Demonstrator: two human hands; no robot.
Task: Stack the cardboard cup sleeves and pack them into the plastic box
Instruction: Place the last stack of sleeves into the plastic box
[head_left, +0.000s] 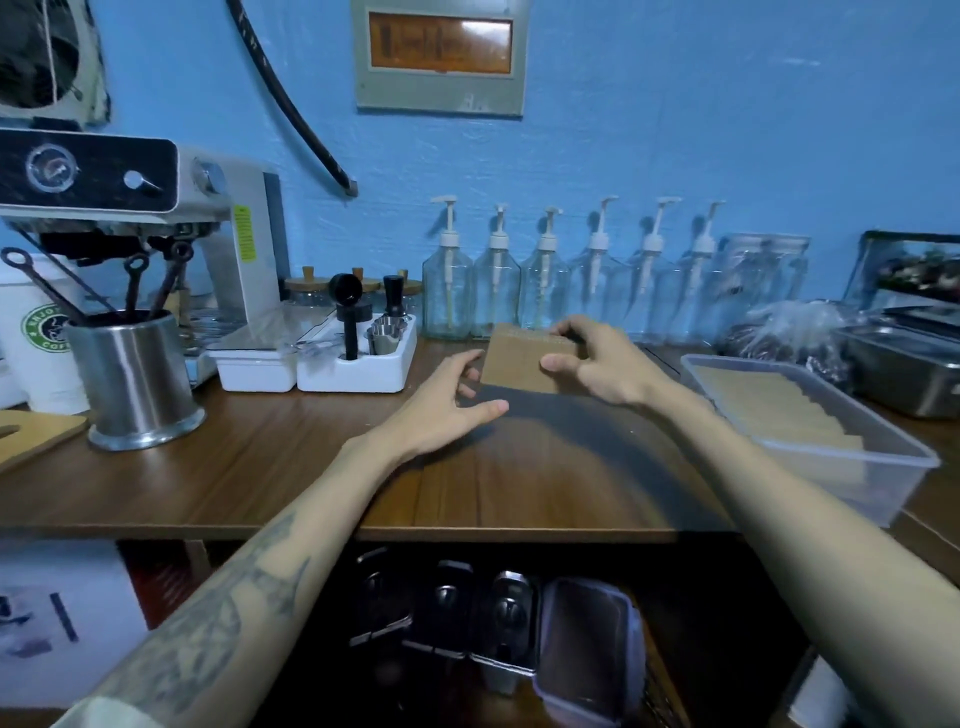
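Evidently the stacking step is in hand: the right hand (597, 361) pinches a small stack of cardboard cup sleeves (519, 364) between thumb and curled fingers, holding it on edge over the bench (260, 483), just in front of the row of pump bottles (545, 280). The left hand (447, 405) hovers at the stack's left edge, fingers relaxed and spread, gripping nothing, perhaps squaring it. Right of the stack, the plastic box (893, 462) already holds a row of flat sleeves, overlapped along its length. Next, I judge, the stack must swing right and be laid in alongside them.
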